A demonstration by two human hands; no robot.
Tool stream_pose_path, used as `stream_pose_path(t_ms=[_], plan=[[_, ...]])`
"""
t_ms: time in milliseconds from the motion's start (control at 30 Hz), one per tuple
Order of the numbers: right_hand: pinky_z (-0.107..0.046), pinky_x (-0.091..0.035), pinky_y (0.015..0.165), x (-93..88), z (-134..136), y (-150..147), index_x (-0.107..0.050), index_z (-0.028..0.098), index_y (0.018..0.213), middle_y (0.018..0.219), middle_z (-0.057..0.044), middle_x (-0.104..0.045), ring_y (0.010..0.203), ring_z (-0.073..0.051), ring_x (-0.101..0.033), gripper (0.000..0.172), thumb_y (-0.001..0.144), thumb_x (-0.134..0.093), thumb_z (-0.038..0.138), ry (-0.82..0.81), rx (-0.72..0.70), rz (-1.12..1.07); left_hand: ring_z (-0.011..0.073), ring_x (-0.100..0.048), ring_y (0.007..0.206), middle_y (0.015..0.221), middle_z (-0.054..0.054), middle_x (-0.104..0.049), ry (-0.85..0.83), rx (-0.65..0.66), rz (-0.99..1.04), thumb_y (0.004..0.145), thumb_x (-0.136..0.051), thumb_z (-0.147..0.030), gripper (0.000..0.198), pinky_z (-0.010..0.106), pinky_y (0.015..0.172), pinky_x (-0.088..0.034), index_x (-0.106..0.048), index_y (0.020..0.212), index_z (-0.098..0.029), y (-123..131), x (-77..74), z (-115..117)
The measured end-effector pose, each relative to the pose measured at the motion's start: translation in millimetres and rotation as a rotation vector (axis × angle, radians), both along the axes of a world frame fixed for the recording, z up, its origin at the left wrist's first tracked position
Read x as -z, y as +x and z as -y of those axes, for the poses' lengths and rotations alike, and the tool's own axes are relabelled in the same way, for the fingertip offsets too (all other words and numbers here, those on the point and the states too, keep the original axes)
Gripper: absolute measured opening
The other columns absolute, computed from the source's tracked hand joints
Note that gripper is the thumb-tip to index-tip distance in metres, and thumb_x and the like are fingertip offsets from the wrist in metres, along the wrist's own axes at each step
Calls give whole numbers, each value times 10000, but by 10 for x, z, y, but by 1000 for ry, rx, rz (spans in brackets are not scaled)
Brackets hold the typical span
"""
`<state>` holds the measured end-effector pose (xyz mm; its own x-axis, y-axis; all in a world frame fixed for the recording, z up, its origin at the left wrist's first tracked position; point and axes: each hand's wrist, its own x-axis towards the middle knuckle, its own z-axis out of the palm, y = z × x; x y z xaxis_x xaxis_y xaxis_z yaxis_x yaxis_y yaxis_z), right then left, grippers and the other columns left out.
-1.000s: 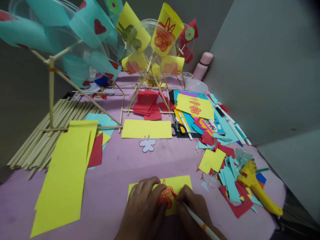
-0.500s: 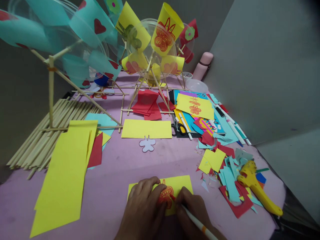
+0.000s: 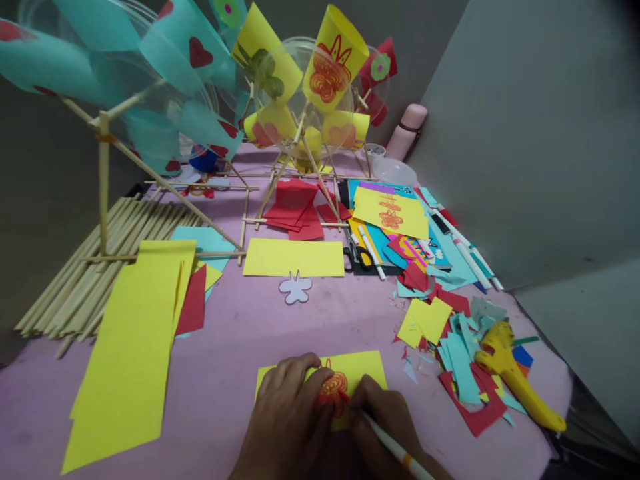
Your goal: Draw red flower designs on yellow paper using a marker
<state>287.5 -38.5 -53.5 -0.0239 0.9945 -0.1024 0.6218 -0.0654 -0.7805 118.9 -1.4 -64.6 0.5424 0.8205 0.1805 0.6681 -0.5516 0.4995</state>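
A yellow paper strip (image 3: 367, 367) lies on the pink tabletop close to me, bearing a butterfly drawing (image 3: 334, 385) in red swirls. Flat on its left part rests my left hand (image 3: 287, 400), fingers spread and pressing the paper down. My right hand (image 3: 383, 413) is closed around a white marker (image 3: 395, 448), its red tip against the butterfly's right side; the lower drawing is partly hidden by my fingers. Farther off lie a pale butterfly cutout (image 3: 295, 288) and another yellow strip (image 3: 294, 258).
Paper-and-stick wheels (image 3: 300, 87) stand at the back. Left are wooden sticks (image 3: 110, 260) and long yellow sheets (image 3: 130, 347). Scissors (image 3: 359, 257), paper scraps (image 3: 460, 360) and a yellow glue gun (image 3: 520, 380) lie to the right. A pink bottle (image 3: 407, 132) leans by the wall.
The marker and my right hand have shifted very slightly over the butterfly. My left hand keeps its place on the paper.
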Motion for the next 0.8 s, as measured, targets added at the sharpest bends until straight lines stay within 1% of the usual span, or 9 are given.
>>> stream_pose_path(t_ms=[133, 333, 433, 567, 667, 733, 800], plan=[[-203, -329, 425, -27, -1, -20, -399, 233, 598, 472, 42, -550, 419, -118, -525, 99, 666, -409, 161, 1, 28, -13, 264, -501, 941, 1086, 71, -555, -1, 3, 11, 856, -488, -205, 234, 404, 751, -392, -534, 1083, -235, 2, -7, 0], [-223, -340, 397, -42, -50, -68, -409, 243, 582, 463, 21, -568, 402, -139, -533, 133, 713, -411, 219, 18, -34, -12, 258, -502, 947, 1093, 68, -558, -20, 9, 10, 854, -494, -217, 234, 403, 762, -396, -540, 1083, -240, -8, -16, 2], [-223, -381, 437, -101, -72, -76, -427, 241, 587, 497, 5, -613, 443, -151, -577, 143, 722, -412, 196, -28, -37, 11, 261, -506, 945, 1094, 67, -562, -19, 5, -2, 849, -498, -215, 242, 406, 761, -401, -547, 1085, -241, -7, -17, 5], [-216, -403, 468, -165, -85, -52, -453, 232, 623, 546, -6, -651, 486, -162, -618, 128, 749, -433, 230, -98, -85, 52, 261, -513, 933, 1084, 68, -568, -29, 2, -4, 859, -482, -227, 224, 407, 750, -408, -559, 1069, -241, 8, -26, 4], [-215, -412, 481, -116, -86, -36, -456, 227, 636, 567, -16, -665, 502, -169, -630, 124, 756, -426, 240, -104, -118, 100, 266, -515, 931, 1081, 72, -568, -37, 0, -5, 863, -479, -241, 218, 413, 746, -409, -560, 1066, -240, 9, -35, 2], [-217, -415, 481, -34, -84, -40, -457, 228, 644, 570, -16, -664, 496, -170, -623, 121, 757, -428, 260, -87, -149, 106, 266, -515, 931, 1085, 76, -566, -36, 6, 0, 866, -474, -237, 223, 416, 747, -409, -556, 1073, -236, 5, -40, 2], [-213, -409, 467, 57, -81, -57, -442, 232, 630, 547, -5, -652, 476, -164, -607, 121, 742, -441, 278, -84, -148, 114, 265, -517, 924, 1083, 80, -568, -40, 12, 1, 866, -471, -232, 223, 417, 742, -411, -554, 1073, -232, 2, -44, 2]])
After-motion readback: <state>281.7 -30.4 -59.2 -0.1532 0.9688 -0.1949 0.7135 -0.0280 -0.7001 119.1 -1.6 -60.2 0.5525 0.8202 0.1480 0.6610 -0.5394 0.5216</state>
